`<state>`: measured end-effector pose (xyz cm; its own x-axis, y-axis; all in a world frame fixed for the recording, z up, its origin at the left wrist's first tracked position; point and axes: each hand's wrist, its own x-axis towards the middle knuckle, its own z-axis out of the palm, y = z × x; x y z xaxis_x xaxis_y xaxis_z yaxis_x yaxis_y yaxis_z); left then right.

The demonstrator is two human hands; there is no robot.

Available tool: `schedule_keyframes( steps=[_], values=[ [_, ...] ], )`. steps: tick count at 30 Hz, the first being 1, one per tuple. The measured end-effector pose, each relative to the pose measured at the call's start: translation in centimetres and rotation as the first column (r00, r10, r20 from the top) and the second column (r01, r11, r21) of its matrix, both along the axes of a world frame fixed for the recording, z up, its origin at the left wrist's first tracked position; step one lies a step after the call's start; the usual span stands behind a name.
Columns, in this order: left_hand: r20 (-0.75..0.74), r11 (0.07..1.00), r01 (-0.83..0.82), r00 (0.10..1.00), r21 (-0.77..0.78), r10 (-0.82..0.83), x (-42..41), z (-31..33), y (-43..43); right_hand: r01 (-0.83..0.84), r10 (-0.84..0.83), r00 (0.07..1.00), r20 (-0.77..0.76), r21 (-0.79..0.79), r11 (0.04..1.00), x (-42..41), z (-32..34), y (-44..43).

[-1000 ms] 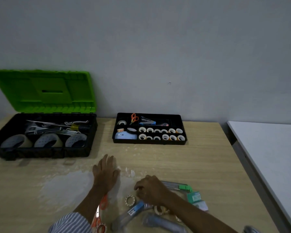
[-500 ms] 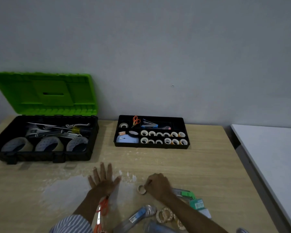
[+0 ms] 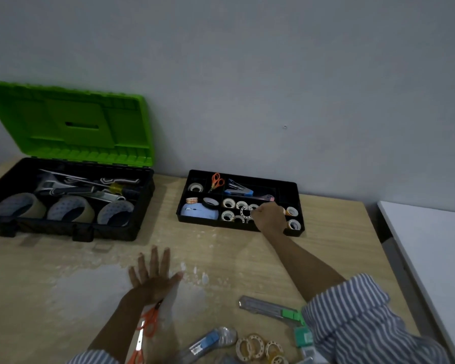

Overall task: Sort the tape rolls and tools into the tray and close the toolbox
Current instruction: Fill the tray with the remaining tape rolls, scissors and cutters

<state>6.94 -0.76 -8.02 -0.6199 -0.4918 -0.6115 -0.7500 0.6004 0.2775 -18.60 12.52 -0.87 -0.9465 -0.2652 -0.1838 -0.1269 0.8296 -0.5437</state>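
Note:
The black tray (image 3: pixel 297 187) stands at the back of the table, with small tape rolls in its front right compartment. My right hand (image 3: pixel 269 216) reaches over that compartment and pinches a small white tape roll (image 3: pixel 246 212) above the others. My left hand (image 3: pixel 153 275) lies flat on the table, fingers spread, holding nothing. The toolbox (image 3: pixel 63 227) stands at the left with its green lid (image 3: pixel 71 122) up, holding big tape rolls and tools. Several loose tape rolls (image 3: pixel 258 348) lie near the table's front edge.
Orange scissors (image 3: pixel 146 324) lie partly under my left forearm. A utility knife with a green slider (image 3: pixel 271 308), a wrapped tool (image 3: pixel 208 342) and green packets (image 3: pixel 304 337) lie at the front. A white table (image 3: pixel 431 245) adjoins on the right. A white patch marks the wood.
My right hand lifted a small tape roll from the front pile and carried it forward to the tray. My left hand stayed flat on the table.

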Motion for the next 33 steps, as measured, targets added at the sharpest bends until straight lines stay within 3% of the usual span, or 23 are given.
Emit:
schedule_keyframes(
  steps=[5,8,14,20,25,29,33],
  values=[
    [0.026,0.999,-0.013,1.0,-0.041,0.014,-0.3,-0.4,0.2,-0.084,0.087,0.996,-0.01,0.18,0.98,-0.5,-0.3,-0.8],
    [0.032,0.998,-0.018,0.999,-0.055,0.02,-0.2,-0.5,0.3,-0.127,0.13,0.992,-0.002,0.211,0.969,-0.6,-0.8,-1.0],
    [0.03,1.0,0.004,1.0,-0.03,-0.003,0.0,-0.7,-0.2,-0.127,0.125,0.992,0.021,0.147,0.981,-1.1,-1.9,-0.5],
    [0.025,1.0,0.011,1.0,-0.025,-0.01,0.2,-0.8,-0.4,-0.358,0.339,0.926,0.164,0.101,0.928,-1.1,-2.7,0.3],
    [0.011,1.0,0.006,1.0,-0.024,-0.005,0.1,-0.3,-0.1,-0.287,0.286,0.958,-0.026,-0.087,0.954,-0.5,-2.8,1.9],
    [-0.009,0.999,-0.008,1.0,-0.038,0.008,0.2,0.5,0.7,-0.413,0.387,0.902,-0.19,-0.124,0.902,1.0,-3.2,4.4],
    [-0.012,0.999,-0.022,1.0,-0.037,0.021,0.1,0.5,0.7,-0.592,0.592,0.804,-0.058,-0.184,0.785,3.5,-3.2,7.6]
  ],
)
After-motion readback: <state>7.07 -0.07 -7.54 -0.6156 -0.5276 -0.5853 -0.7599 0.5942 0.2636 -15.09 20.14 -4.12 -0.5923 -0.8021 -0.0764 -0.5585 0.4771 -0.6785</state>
